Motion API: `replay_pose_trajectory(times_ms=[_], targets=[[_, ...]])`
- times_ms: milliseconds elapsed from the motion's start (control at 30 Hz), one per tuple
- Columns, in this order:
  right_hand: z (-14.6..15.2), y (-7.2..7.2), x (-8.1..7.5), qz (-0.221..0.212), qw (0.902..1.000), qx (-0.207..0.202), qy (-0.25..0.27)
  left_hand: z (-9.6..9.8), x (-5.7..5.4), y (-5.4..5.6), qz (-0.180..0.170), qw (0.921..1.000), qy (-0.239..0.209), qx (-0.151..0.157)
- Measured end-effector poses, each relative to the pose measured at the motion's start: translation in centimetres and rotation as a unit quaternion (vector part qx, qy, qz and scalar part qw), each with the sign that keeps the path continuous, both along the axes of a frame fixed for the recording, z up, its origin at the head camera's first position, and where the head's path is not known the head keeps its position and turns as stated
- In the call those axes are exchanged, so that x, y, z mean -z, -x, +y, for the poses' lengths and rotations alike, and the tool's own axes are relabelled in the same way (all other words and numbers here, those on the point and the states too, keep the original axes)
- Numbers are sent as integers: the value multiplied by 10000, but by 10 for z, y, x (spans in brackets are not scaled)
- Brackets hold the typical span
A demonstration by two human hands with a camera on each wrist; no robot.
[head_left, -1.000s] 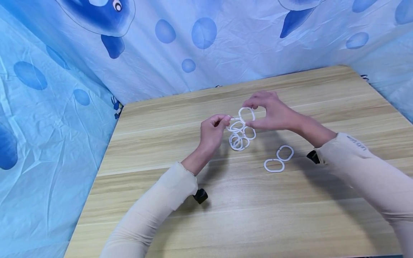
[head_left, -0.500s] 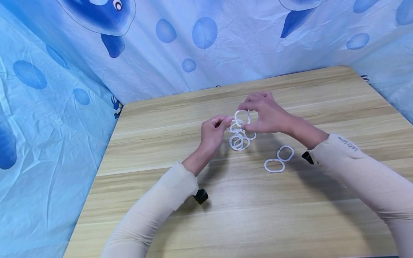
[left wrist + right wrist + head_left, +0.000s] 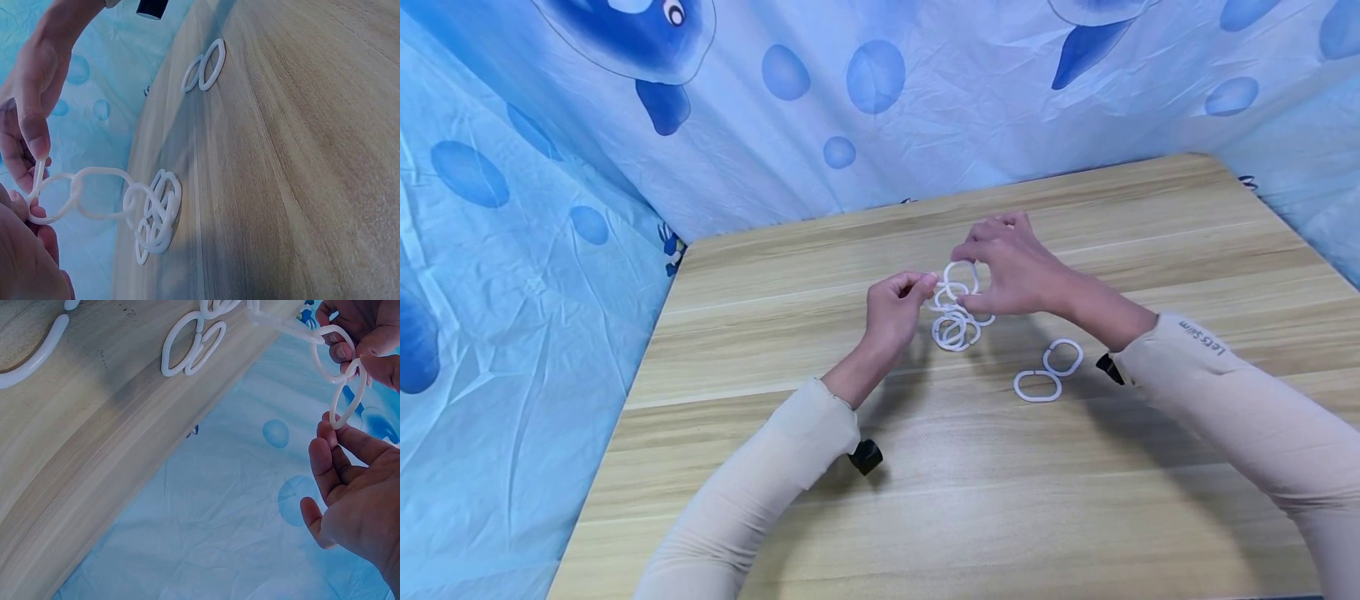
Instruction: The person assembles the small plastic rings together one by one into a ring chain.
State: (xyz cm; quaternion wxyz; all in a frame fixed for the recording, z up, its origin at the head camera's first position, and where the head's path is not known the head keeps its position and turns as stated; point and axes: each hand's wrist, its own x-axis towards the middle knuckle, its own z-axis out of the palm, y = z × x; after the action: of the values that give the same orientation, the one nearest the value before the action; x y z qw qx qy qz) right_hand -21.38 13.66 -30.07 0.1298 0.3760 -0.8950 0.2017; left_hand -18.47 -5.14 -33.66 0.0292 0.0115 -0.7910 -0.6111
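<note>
Over the table, my left hand (image 3: 891, 315) pinches the end link of a chain of white plastic links (image 3: 103, 214). The chain runs down to a small heap (image 3: 937, 335) lying on the wood. My right hand (image 3: 1021, 268) holds one white oval link (image 3: 334, 407) between thumb and fingertips, right at the end link in the left hand. In the right wrist view the two links meet at the left fingertips; whether one passes through the other I cannot tell. Two white links, a near one (image 3: 1037, 399) and a far one (image 3: 1081, 354), lie touching, right of the heap.
The wooden table (image 3: 985, 508) has its back edge against a blue curtain (image 3: 722, 158) printed with whales and bubbles. The curtain also hangs along the left side. A small black device (image 3: 867, 457) sits below the left cuff, and another (image 3: 1109, 368) below the right.
My right hand has moved left and slightly down with its link, closer to the left hand. The left hand has stayed nearly still. The two links on the right have not moved.
</note>
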Motion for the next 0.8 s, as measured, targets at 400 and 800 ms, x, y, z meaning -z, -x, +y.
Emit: replay_pose_trajectory(times_ms=[400,800], targets=[[-6,2,4,-128,9999,42,-72,0,-1,-1,100,9993,-102,354],[-5,4,8,99,9994,115,319,-3,-2,-2,119,9991,-167,380]])
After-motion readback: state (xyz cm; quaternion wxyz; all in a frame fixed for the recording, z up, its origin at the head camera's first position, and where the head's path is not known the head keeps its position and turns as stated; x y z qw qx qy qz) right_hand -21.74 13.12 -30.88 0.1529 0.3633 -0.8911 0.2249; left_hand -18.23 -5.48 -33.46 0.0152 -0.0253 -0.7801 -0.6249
